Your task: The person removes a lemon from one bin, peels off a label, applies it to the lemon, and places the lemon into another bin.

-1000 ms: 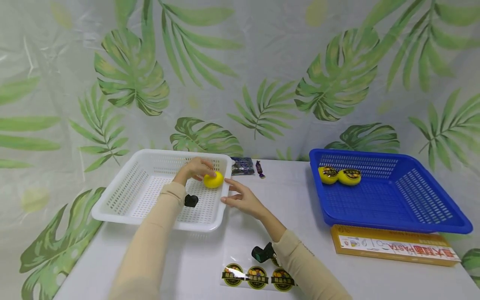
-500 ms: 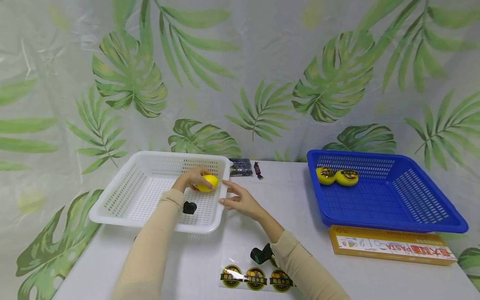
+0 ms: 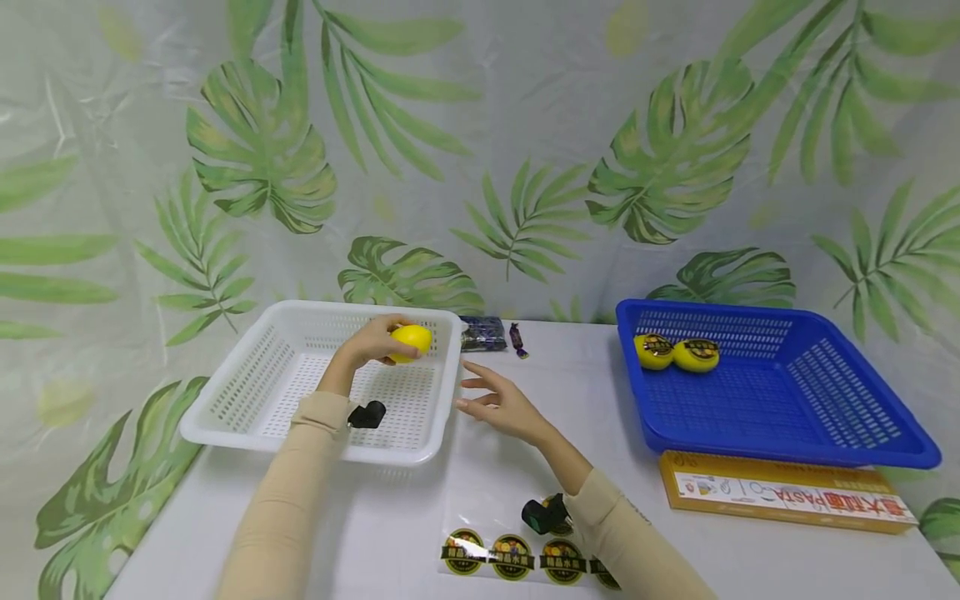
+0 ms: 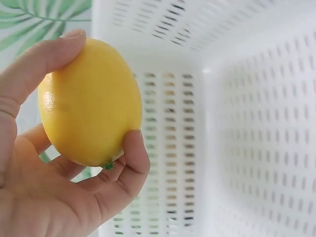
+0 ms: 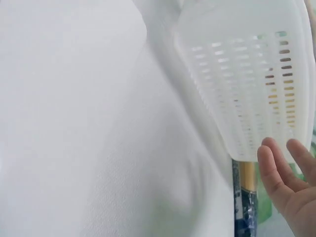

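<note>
My left hand [image 3: 373, 341] holds a yellow lemon [image 3: 411, 342] above the floor of the white basket [image 3: 232, 435]. In the left wrist view the thumb and fingers curl round the smooth lemon [image 4: 94, 103], and a small green stem tip shows at its lower end. No label is visible on the side facing that camera. Just outside the basket's right wall is my right hand [image 3: 506, 408], its fingers loosely spread and holding nothing. The right wrist view has these fingers [image 5: 276, 180] close beside the basket's slotted wall [image 5: 242, 84].
At the right, a blue basket [image 3: 750, 408] contains two lemons [image 3: 696, 355] with dark stickers. An orange pasta box [image 3: 787, 492] lies before it. Round fruit stickers [image 3: 512, 556] on a clear sheet lie at the front. A dark packet [image 3: 483, 333] and a wrapped candy [image 3: 518, 340] lie at the back.
My left hand has gripped the lemon and raised it from the white basket's floor. My right hand has moved off the basket's rim, slightly to the right.
</note>
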Demonstrator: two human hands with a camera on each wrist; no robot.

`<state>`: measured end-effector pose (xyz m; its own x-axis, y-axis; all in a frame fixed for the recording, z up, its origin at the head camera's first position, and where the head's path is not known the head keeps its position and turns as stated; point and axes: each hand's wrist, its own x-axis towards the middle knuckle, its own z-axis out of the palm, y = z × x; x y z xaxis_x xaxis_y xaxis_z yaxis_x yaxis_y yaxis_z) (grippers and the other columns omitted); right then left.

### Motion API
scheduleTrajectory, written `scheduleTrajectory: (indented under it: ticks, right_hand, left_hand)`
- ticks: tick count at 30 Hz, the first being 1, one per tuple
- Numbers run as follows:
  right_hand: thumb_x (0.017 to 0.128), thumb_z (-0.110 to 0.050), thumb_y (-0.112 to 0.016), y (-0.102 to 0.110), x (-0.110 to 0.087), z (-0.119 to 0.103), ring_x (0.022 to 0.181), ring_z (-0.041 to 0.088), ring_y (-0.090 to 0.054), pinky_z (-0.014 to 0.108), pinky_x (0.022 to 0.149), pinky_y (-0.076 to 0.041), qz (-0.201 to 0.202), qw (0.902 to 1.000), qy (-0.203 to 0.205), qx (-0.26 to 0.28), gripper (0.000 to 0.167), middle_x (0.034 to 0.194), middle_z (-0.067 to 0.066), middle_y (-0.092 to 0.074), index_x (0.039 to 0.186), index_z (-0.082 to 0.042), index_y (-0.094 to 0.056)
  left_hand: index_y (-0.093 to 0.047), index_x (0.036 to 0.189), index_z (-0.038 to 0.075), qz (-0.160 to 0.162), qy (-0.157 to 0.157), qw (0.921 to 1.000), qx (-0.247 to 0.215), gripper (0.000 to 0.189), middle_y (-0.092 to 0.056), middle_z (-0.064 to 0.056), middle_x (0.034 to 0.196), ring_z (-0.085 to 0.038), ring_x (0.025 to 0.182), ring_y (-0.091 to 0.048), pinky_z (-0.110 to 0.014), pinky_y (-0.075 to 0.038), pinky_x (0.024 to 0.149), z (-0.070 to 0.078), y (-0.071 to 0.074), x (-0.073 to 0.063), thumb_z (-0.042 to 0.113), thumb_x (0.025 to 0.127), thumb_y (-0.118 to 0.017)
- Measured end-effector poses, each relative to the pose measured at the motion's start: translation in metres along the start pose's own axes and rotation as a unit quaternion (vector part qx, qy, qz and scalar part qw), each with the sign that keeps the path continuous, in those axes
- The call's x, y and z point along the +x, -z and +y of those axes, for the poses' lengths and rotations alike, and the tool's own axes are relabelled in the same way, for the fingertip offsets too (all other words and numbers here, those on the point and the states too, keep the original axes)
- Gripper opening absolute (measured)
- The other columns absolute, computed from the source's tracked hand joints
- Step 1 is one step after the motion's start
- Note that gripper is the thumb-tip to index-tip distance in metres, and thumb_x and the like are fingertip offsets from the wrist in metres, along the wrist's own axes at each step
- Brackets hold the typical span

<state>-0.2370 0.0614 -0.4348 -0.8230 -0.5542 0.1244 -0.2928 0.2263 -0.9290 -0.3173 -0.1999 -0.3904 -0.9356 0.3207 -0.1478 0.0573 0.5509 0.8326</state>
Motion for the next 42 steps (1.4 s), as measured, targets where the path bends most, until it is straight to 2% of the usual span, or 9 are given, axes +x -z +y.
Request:
scheduleTrajectory:
  ticks: [5, 9, 11, 16, 21, 27, 33, 38, 42]
  right_hand:
    - [0.090, -0.019, -0.065, 0.012, -0.024, 0.017, 0.103, 0.036, -0.061, 0.039, 0.083, -0.052, 0.011, 0.9991, 0.008, -0.039, 0.066, 0.129, 0.026, -0.051, 0.146, -0.006, -0.032]
    - [0.089, -0.022, -0.066, 0.025, -0.053, 0.027, 0.103, 0.037, -0.061, 0.040, 0.082, -0.052, 0.013, 0.9983, 0.005, -0.056, 0.067, 0.127, 0.028, -0.051, 0.144, -0.006, -0.034]
    - [0.087, -0.024, -0.068, 0.031, -0.070, 0.032, 0.103, 0.037, -0.060, 0.043, 0.082, -0.052, 0.019, 0.9977, -0.003, -0.066, 0.067, 0.125, 0.027, -0.052, 0.143, -0.007, -0.036]
    - [0.084, -0.021, -0.072, 0.046, -0.110, 0.042, 0.103, 0.041, -0.058, 0.051, 0.083, -0.049, 0.033, 0.9938, -0.012, -0.105, 0.064, 0.120, 0.025, -0.057, 0.137, -0.001, -0.043]
    - [0.081, -0.021, -0.075, 0.055, -0.142, 0.049, 0.102, 0.036, -0.059, 0.048, 0.084, -0.049, 0.047, 0.9864, -0.013, -0.157, 0.061, 0.114, 0.017, -0.063, 0.131, 0.003, -0.050]
    - [0.075, -0.028, -0.079, 0.059, -0.170, 0.059, 0.106, 0.025, -0.060, 0.036, 0.091, -0.047, 0.058, 0.9786, -0.026, -0.196, 0.062, 0.111, 0.007, -0.067, 0.126, -0.001, -0.056]
    - [0.070, -0.031, -0.083, 0.062, -0.183, 0.064, 0.104, 0.013, -0.059, 0.029, 0.094, -0.044, 0.020, 0.9817, -0.020, -0.188, 0.066, 0.111, 0.009, -0.066, 0.123, 0.000, -0.058]
    - [0.067, -0.034, -0.084, 0.061, -0.186, 0.064, 0.097, 0.008, -0.056, 0.029, 0.088, -0.044, 0.012, 0.9759, -0.011, -0.218, 0.057, 0.104, 0.002, -0.065, 0.112, -0.005, -0.065]
    - [0.066, -0.033, -0.084, 0.060, -0.184, 0.062, 0.091, 0.007, -0.053, 0.031, 0.083, -0.045, 0.007, 0.9709, -0.033, -0.237, 0.048, 0.098, -0.005, -0.062, 0.104, -0.010, -0.067]
  left_hand:
    - [-0.046, 0.135, 0.002, 0.023, -0.050, 0.9963, -0.067, 0.061, -0.051, -0.023, 0.122, -0.026, 0.091, -0.053, -0.038, -0.053, 0.072, 0.019, -0.010, -0.018, 0.015, 0.081, -0.071]
    - [-0.048, 0.133, 0.006, 0.037, -0.096, 0.9916, -0.078, 0.061, -0.054, -0.019, 0.118, -0.026, 0.087, -0.052, -0.033, -0.050, 0.065, 0.041, -0.030, -0.032, 0.017, 0.079, -0.073]
    - [-0.051, 0.130, 0.007, 0.046, -0.119, 0.9889, -0.077, 0.059, -0.056, -0.018, 0.116, -0.025, 0.086, -0.052, -0.031, -0.049, 0.065, 0.051, -0.046, -0.038, 0.017, 0.077, -0.074]
    - [-0.052, 0.121, 0.005, 0.059, -0.155, 0.9835, -0.071, 0.057, -0.057, -0.014, 0.115, -0.024, 0.092, -0.056, -0.033, -0.050, 0.076, 0.071, -0.097, -0.046, 0.018, 0.072, -0.079]
    - [-0.053, 0.116, 0.007, 0.043, -0.179, 0.9822, -0.036, 0.055, -0.061, -0.010, 0.109, -0.020, 0.092, -0.058, -0.030, -0.050, 0.077, 0.082, -0.145, -0.047, 0.023, 0.070, -0.080]
    - [-0.056, 0.114, 0.011, 0.029, -0.179, 0.9831, -0.027, 0.054, -0.063, -0.006, 0.107, -0.015, 0.090, -0.058, -0.026, -0.048, 0.074, 0.081, -0.185, -0.034, 0.025, 0.068, -0.082]
    - [-0.057, 0.110, 0.011, 0.026, -0.154, 0.9875, -0.019, 0.054, -0.064, -0.009, 0.106, -0.015, 0.089, -0.058, -0.025, -0.046, 0.075, 0.065, -0.218, -0.014, 0.024, 0.065, -0.084]
    - [-0.057, 0.108, 0.009, 0.026, -0.133, 0.9908, 0.003, 0.053, -0.065, -0.011, 0.105, -0.017, 0.089, -0.058, -0.025, -0.045, 0.075, 0.049, -0.238, 0.000, 0.022, 0.064, -0.084]
    - [-0.058, 0.106, 0.009, 0.031, -0.125, 0.9916, 0.010, 0.051, -0.065, -0.011, 0.104, -0.017, 0.088, -0.058, -0.024, -0.044, 0.075, 0.042, -0.249, 0.007, 0.021, 0.064, -0.084]
